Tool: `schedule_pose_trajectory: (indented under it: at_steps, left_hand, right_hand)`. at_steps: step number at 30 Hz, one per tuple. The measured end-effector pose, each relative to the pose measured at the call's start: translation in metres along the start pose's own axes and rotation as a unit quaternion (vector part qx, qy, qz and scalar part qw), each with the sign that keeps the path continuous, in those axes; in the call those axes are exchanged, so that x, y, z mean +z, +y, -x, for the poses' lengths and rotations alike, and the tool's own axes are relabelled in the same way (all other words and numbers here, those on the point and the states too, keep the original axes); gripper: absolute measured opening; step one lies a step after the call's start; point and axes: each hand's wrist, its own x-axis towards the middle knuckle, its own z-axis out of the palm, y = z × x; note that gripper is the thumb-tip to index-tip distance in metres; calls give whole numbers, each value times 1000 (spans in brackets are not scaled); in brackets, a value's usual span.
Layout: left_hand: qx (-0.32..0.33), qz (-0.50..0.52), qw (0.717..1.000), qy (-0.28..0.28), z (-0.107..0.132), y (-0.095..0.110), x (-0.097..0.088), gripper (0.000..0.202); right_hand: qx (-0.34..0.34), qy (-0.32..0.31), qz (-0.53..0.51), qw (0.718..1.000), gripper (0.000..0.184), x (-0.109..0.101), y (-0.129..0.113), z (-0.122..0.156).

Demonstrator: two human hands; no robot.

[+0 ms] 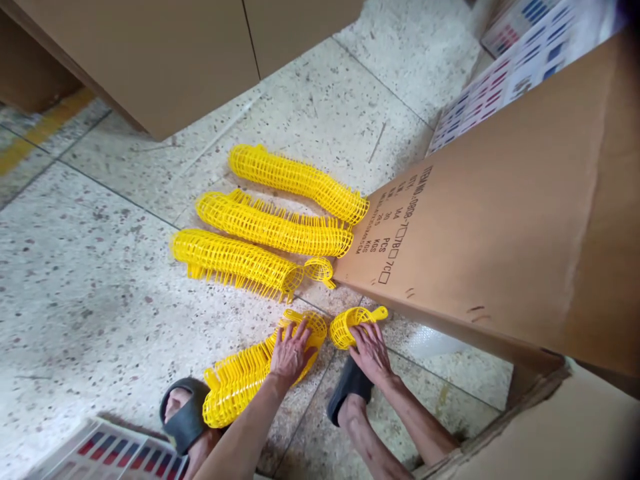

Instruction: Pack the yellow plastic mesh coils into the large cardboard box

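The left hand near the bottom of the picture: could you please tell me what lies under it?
The left hand rests on the upper end of a nested stack of yellow mesh baskets lying on the speckled floor. The baskets directly beneath the palm are covered.

Left hand (291,352) presses a nested yellow basket stack (250,373); right hand (371,350) grips a single basket (345,327).

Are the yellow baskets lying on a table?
No, the stacked yellow baskets lie on the speckled floor, beside a cardboard box.
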Motion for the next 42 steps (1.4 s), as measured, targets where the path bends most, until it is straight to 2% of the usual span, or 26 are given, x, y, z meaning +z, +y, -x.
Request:
schedule_pose_trajectory:
  at_steps: [5, 8, 11, 14, 18, 21, 24, 28, 33, 36, 42]
  left_hand:
    - [9, -8, 1000, 8, -1, 1, -2, 45]
    - [9, -16, 1000, 9, -2, 1, -1, 43]
    - [11, -15, 1000, 5, -2, 1, 0, 45]
    - [17, -11, 1000, 14, -2, 1, 0, 45]
    - [14, -5, 1000, 21, -2, 3, 1, 46]
    - [13, -1, 1000, 14, -2, 4, 1, 47]
    - [12, 0, 1000, 11, -2, 4, 1, 46]
    - [11, 2, 1000, 17, -1, 5, 0, 43]
    - [11, -1, 1000, 20, -2, 6, 1, 43]
    - [10, 1, 1000, 19, -2, 7, 0, 43]
    - [10, 3, 1000, 9, -3, 8, -1, 45]
  right_hand:
    - [-15, -54, 15, 998, 48, -5, 3, 17]
    - [-17, -65, 8, 998, 44, -12, 3, 27]
    - [-2, -59, -24, 998, 32, -17, 1, 33]
    - [52, -25, -49, 997, 9, -16, -3, 31]
    - [127, 20, -36, 991, 18, -6, -11, 29]
    - [103, -11, -49, 993, 9, -3, -14, 39]
    - [67, -47, -65, 995, 23, -5, -10, 57]
    - [102, -36, -60, 992, 19, -6, 1, 73]
    - [177, -2, -37, 983, 20, 5, 7, 68]
    - [238, 25, -15, 971, 33, 17, 5, 61]
    - [266, 60, -32, 962, 33, 35, 0, 58]
